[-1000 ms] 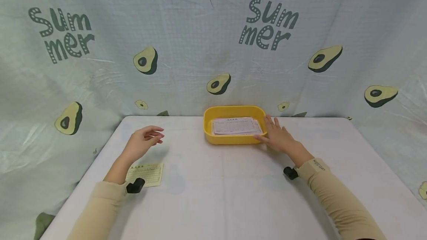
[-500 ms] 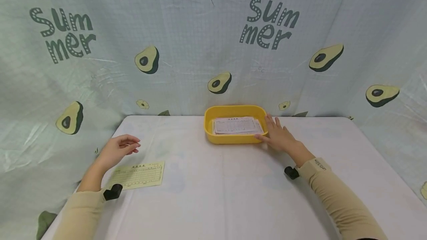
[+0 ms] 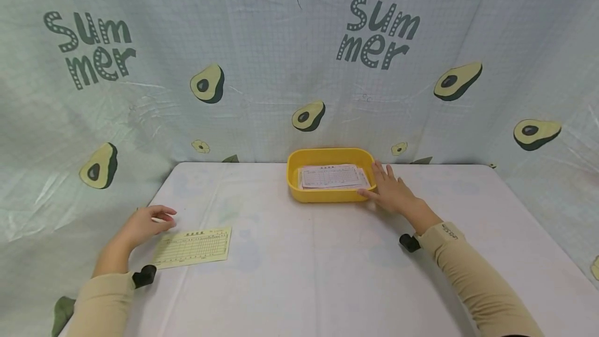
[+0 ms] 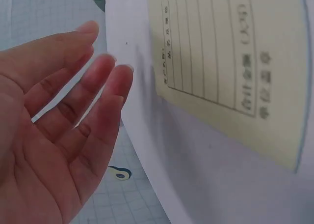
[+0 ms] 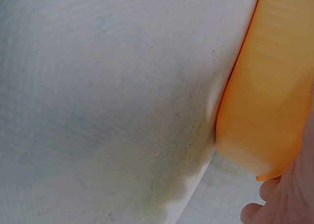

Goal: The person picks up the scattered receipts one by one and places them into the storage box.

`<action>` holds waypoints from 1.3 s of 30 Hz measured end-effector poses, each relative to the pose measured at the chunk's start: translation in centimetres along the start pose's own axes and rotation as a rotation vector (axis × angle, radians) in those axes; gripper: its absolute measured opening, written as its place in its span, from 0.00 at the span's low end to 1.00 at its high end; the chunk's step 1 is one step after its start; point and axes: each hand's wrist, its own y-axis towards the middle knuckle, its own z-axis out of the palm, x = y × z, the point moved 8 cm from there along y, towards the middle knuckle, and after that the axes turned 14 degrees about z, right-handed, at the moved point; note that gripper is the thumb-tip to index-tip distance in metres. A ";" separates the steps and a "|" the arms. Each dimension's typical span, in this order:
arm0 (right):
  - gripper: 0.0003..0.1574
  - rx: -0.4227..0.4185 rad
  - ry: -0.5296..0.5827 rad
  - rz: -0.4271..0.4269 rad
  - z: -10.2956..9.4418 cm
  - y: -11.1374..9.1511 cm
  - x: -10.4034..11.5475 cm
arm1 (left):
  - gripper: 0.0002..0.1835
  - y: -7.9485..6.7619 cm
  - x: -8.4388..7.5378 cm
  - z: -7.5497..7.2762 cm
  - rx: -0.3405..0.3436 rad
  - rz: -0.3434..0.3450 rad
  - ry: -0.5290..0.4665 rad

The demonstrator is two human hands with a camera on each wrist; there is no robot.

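Note:
A pale yellow printed form slip lies flat on the left part of the table. Just beyond its left end hovers my left hand, fingers loosely bent and holding nothing. In the left wrist view the slip is apart from the fingers. At the far middle of the table stands a yellow plastic basket with a stack of pinkish-white printed slips inside. My right hand rests against the basket's right end, fingers spread. The right wrist view shows the basket's side beside that hand.
A white cloth covers the table. Behind it and at both sides hangs a pale curtain printed with avocados and lettering. Each wrist carries a small black camera, such as the left one.
My left hand has moved left and toward me, away from over the yellow slip, which now shows in full. The right hand and the basket have stayed in place.

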 end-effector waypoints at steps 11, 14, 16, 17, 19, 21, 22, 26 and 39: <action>0.67 -0.004 -0.006 -0.006 0.0 0.0 0.0 | 0.26 -1.1 2.0 0.4 0.068 -0.112 -0.005; 0.67 -0.003 -0.002 -0.007 0.0 0.0 0.0 | 0.29 -1.2 2.2 0.7 0.097 -0.140 -0.025; 0.67 -0.004 0.000 -0.009 0.0 0.0 0.0 | 0.31 -1.3 2.2 0.9 0.116 -0.155 -0.034; 0.67 -0.007 -0.001 -0.010 0.0 0.0 0.0 | 0.31 -1.3 2.3 1.0 0.124 -0.162 -0.036; 0.66 -0.011 0.002 -0.014 0.0 0.0 0.1 | 0.33 -1.3 2.3 1.1 0.137 -0.174 -0.037; 0.66 -0.016 0.002 -0.020 -0.1 0.0 0.1 | 0.32 -1.2 2.3 1.2 0.144 -0.181 -0.033; 0.66 -0.016 0.003 -0.021 -0.1 0.0 0.1 | 0.32 -1.2 2.3 1.1 0.146 -0.184 -0.030; 0.67 -0.006 0.002 -0.017 0.1 0.0 0.0 | 0.28 -1.1 2.2 1.2 0.156 -0.191 -0.010; 0.67 -0.004 0.007 -0.001 -0.1 -0.1 0.1 | 0.23 -1.4 2.1 1.2 0.148 -0.208 0.000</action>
